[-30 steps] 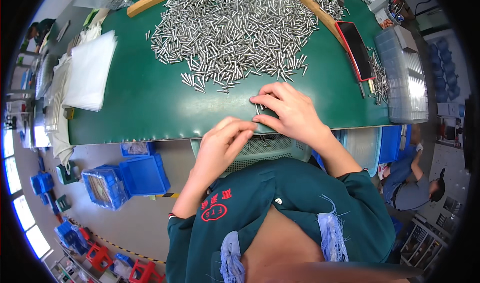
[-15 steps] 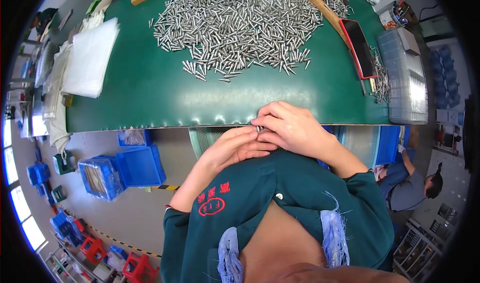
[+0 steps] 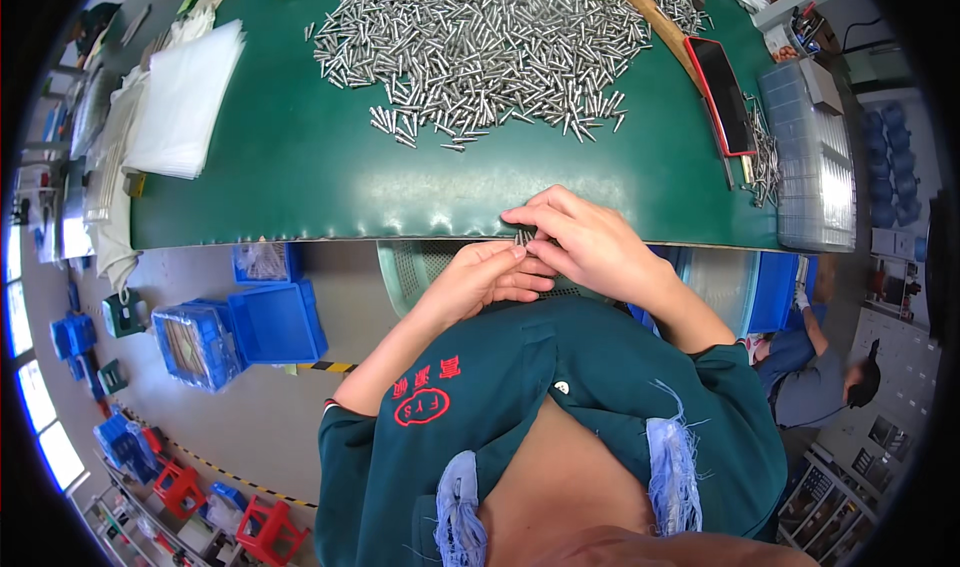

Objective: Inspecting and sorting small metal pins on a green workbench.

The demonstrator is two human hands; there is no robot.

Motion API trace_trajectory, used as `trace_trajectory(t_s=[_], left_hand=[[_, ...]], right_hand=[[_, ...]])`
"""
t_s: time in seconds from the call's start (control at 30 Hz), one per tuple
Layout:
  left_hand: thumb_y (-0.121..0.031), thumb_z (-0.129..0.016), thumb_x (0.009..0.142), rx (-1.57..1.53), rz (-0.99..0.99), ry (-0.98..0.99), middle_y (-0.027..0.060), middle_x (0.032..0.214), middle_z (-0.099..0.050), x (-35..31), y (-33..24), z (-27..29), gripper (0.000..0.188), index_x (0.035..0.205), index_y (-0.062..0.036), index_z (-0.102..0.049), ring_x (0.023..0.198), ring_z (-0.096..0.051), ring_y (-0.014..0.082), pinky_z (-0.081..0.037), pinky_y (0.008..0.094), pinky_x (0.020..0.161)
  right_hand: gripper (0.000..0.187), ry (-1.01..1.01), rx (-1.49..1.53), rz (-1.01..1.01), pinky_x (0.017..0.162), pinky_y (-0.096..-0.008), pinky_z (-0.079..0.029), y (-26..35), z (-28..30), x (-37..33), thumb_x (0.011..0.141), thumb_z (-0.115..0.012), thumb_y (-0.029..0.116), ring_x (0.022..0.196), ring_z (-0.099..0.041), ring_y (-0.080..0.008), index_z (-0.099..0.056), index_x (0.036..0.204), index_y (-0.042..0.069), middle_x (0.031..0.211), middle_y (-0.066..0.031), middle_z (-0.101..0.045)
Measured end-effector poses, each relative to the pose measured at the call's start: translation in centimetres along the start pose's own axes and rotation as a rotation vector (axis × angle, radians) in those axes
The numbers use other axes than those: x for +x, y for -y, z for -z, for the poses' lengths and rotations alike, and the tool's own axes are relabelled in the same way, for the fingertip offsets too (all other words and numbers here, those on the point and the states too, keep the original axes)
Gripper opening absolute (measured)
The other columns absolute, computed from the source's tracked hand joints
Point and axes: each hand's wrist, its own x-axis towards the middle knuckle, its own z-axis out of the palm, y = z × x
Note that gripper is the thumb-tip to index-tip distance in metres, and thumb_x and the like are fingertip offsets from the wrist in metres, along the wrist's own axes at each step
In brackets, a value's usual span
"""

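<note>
Both hands meet at the near edge of the green mat (image 3: 300,177), centre of the frame. Left hand (image 3: 490,279) sits just below the mat edge, fingers curled, fingertips pinching a small bunch of metal pins (image 3: 522,237). Right hand (image 3: 585,239) lies partly on the mat, its fingers spread over the same bunch from above and from the right. Fingertips of both hands touch the pins; the bunch stands roughly upright between them. How many pins are in it cannot be told.

Pin pile (image 3: 480,37): large heap of loose silver pins, upper centre, on the mat, well apart from the hands. A wooden strip (image 3: 650,17) curves along its right side.

Right of the pile: a phone (image 3: 722,95) with a red rim, lying flat. Beside it, right edge of the frame, a clear tray (image 3: 805,157); a few loose pins lie between the two.

Upper left: a stack of white sheets (image 3: 180,102) on the mat.

Below the mat edge, behind the hands: a pale perforated bin (image 3: 415,267). Lower left, on the floor: blue crates (image 3: 240,322).
</note>
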Motion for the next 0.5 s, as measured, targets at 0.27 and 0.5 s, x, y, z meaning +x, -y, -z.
trace_trajectory(t_s=[0.27, 0.5], left_hand=[[-0.016, -0.04, 0.101, 0.352, -0.153, -0.002, 0.015, 0.108, -0.066, -1.8, -2.1, -1.3, 0.03, 0.115, 0.0038, -0.057, 0.1, -0.065, 0.022, -0.054, 0.032, 0.084], [-0.016, -0.041, 0.101, 0.44, -0.232, -0.051, 0.0158, 0.1, -0.069, -2.2, -3.8, -1.6, 0.031, 0.111, 0.0055, -0.061, 0.091, -0.068, 0.0215, -0.055, 0.0304, 0.079]], right_hand=[[0.043, 0.04, 0.195, -0.023, 0.067, -0.0284, -0.05, 0.4, 1.0, 0.2, 0.083, -0.063, 0.003, 0.08, -0.062, -0.0156, -0.059, 0.125, 0.012, 0.098, -0.0045, -0.061], [0.041, -0.065, 0.325, -0.035, 0.07, -0.0296, -0.051, 1.4, 1.2, 0.8, 0.084, -0.062, 0.006, 0.079, -0.061, -0.0174, -0.057, 0.125, 0.01, 0.091, -0.0065, -0.062]])
